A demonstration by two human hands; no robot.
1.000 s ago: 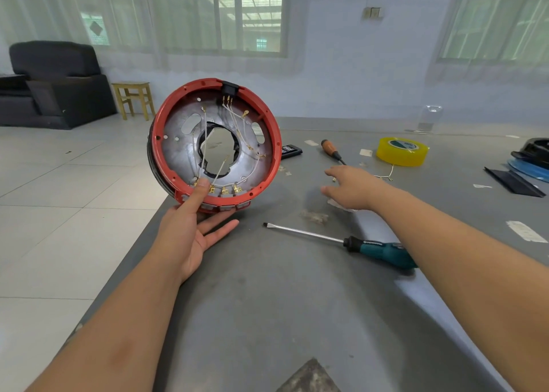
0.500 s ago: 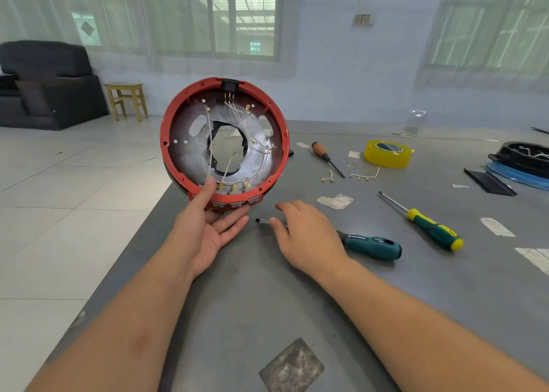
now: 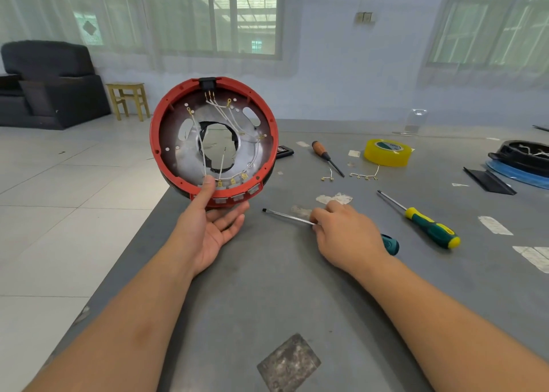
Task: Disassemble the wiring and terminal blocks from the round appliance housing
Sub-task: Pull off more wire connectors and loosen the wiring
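While the grey metal table [image 3: 267, 287] stands in a tiled, windowed room, a yellow tape roll [image 3: 387, 152] lies near a wooden-handled screwdriver [image 3: 326, 157]. The left hand [image 3: 208, 231] — thumb pressing the rim — props the round red housing [image 3: 214, 142] upright; the right hand [image 3: 347, 237] curls its fingers around the teal-handled screwdriver [image 3: 389, 244].

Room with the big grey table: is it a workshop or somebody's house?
Probably a makeshift workshop: screwdrivers and tape lie on the grey table, though an armchair stands behind.

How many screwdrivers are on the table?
3. A teal one lies under the right hand, a green-and-yellow one is to its right, and a wooden-handled one sits farther back near the yellow tape. More could be out of view.
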